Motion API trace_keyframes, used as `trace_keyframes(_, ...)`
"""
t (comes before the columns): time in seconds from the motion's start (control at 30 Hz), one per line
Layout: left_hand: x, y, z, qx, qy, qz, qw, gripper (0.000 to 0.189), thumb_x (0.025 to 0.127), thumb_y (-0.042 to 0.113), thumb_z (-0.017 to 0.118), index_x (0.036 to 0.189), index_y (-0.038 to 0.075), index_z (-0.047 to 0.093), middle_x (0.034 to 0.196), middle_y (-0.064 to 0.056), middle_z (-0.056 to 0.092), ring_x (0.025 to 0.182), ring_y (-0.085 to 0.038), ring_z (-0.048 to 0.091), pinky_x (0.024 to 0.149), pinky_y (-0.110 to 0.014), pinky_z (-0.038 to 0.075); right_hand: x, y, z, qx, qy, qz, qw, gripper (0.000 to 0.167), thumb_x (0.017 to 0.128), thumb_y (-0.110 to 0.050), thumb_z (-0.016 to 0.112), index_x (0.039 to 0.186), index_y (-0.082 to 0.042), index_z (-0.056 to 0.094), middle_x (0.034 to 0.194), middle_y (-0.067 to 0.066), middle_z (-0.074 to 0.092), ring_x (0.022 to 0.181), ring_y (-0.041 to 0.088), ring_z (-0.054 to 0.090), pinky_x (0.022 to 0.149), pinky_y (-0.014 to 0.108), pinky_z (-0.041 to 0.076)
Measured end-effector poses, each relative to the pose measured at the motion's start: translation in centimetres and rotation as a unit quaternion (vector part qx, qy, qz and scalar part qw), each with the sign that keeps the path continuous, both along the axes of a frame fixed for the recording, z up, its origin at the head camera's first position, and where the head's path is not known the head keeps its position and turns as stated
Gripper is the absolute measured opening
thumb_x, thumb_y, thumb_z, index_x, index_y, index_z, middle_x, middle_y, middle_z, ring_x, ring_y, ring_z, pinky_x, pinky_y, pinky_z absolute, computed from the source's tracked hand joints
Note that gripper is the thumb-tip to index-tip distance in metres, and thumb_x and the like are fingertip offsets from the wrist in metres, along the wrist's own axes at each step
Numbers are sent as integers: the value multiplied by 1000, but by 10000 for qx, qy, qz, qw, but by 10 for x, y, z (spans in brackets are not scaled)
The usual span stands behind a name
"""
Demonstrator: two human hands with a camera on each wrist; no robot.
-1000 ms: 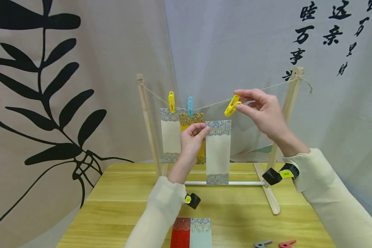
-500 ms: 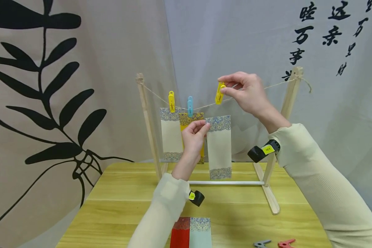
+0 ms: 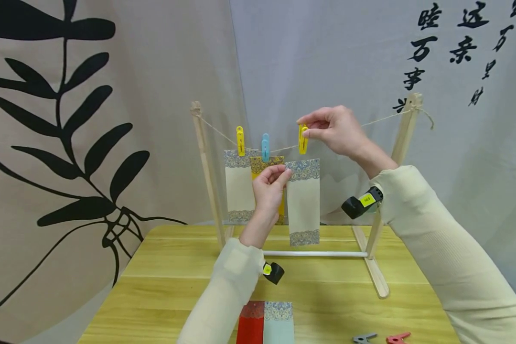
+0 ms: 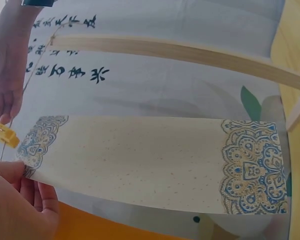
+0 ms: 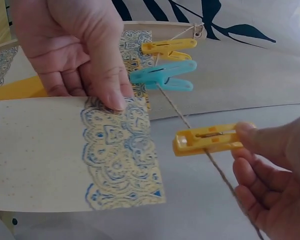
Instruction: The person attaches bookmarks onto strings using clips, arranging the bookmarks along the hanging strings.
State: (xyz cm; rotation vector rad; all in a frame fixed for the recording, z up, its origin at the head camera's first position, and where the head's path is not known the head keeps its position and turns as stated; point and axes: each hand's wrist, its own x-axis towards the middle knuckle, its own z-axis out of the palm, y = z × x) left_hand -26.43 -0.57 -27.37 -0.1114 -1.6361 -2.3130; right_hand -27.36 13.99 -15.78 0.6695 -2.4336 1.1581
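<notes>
Head view: and here, right at the centre of the frame, the left hand (image 3: 268,188) pinches the upper left corner of a tall cream paper card with blue patterned bands (image 3: 304,205), which hangs upright in front of the wooden frame. Up to the right, the right hand (image 3: 337,134) grips a yellow plastic clothespin (image 3: 303,139) between thumb and fingers, its lower end pointing down just above the card's top edge, the two apart! The right wrist view has the thin beige twine (image 5: 222,172) crossing at that clothespin; whether it sits between the clip's ends, I cannot tell.

Left of centre on the line, a second yellow plastic clothespin (image 3: 240,141) stands over a similar cream card (image 3: 239,188), and beside it a light blue plastic clothespin (image 3: 265,148) over a golden yellow patterned card (image 3: 266,165), partly hidden by the left hand. Down at the bottom centre, a red card (image 3: 250,322) and a pale blue card (image 3: 278,322) lie side by side on the wooden table (image 3: 167,267); at the lower right, a grey clip (image 3: 364,338) and a red clip (image 3: 398,338).
</notes>
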Motion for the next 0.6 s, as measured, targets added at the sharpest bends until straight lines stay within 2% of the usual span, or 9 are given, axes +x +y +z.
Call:
trace_keyframes(0.27,-3,-1,1,54,47,48,10000,9,82,0,70,78,7,66,71,3,59,64,-8,52,60,-18,45,1,-1,-4,296,-119,206,9993,21,84,2,66,105,5,67,89,15,65,67,14,55,59,16,45)
trace_keyframes(0.4,-3,-1,2,35,111,56,9999,4,82,1,70,82,2,66,72,4,60,64,-8,52,60,-18,45,2,-1,-7,417,-151,201,9988,21,85,2,65,105,4,67,90,15,65,69,17,55,59,17,45)
trace_keyframes(0.6,-3,-1,3,15,92,89,9999,8,83,3,70,88,-2,66,73,4,60,67,-7,53,62,-18,45,2,-1,-8,427,-151,266,9986,21,85,2,65,105,5,67,89,16,66,71,24,57,59,17,45)
